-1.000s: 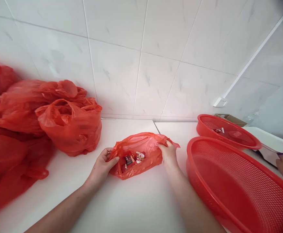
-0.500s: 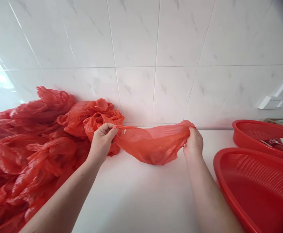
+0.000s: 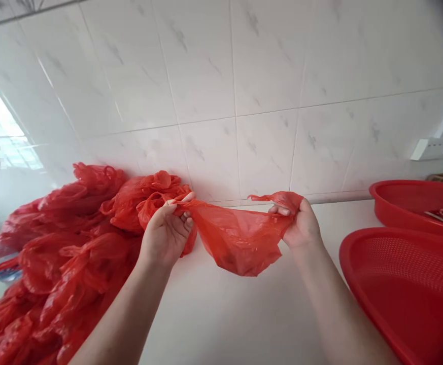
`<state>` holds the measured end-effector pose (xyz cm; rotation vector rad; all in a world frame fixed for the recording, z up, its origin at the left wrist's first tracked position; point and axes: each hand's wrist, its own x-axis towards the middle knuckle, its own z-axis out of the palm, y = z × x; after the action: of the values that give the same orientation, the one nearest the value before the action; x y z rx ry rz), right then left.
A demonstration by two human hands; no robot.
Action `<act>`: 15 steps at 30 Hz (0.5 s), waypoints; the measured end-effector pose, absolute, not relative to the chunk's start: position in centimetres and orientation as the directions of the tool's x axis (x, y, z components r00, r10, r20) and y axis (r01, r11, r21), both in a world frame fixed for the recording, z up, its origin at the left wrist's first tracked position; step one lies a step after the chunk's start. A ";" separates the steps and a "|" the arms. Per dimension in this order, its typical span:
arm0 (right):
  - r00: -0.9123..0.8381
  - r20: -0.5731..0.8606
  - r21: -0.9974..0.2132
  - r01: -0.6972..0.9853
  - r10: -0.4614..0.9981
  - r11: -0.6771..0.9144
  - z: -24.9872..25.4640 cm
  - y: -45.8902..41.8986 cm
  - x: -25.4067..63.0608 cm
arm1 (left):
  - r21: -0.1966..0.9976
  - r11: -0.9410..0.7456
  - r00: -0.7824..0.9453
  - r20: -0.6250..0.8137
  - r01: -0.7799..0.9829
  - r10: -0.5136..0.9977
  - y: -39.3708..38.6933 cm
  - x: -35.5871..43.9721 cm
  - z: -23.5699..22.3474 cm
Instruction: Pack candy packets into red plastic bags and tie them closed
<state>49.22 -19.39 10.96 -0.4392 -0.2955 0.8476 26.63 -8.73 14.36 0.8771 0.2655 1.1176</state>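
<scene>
I hold a small red plastic bag stretched between both hands above the white table. My left hand grips the bag's left handle with closed fingers. My right hand pinches the right handle, whose loose end flaps over my fingers. The bag sags in the middle and its bottom hangs just over the tabletop. Its contents are hidden by the plastic.
A heap of filled red plastic bags covers the table's left side against the tiled wall. A large red mesh basket stands at the right, with a second red basket holding small packets behind it. A wall socket sits above.
The bag lay open on the table with small packets showing a second ago. Both hands have since gripped its handles, lifted it and pulled it taut. My view has swung left.
</scene>
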 end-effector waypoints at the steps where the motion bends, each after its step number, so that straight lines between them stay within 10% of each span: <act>1: 0.626 0.077 -0.469 -0.664 0.776 0.583 11.2 -19.7 48.9 | 0.704 0.176 0.444 0.217 -0.688 0.869 -8.9 26.8 14.4; 15: 0.724 0.010 -0.395 -0.631 0.689 0.668 9.2 -18.8 48.8 | 0.610 0.273 0.435 0.132 -0.744 0.891 -8.5 29.0 11.6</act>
<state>48.82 -18.77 9.19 -0.3821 -0.1631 0.7479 28.99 -8.54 11.58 0.6649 0.2565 1.1154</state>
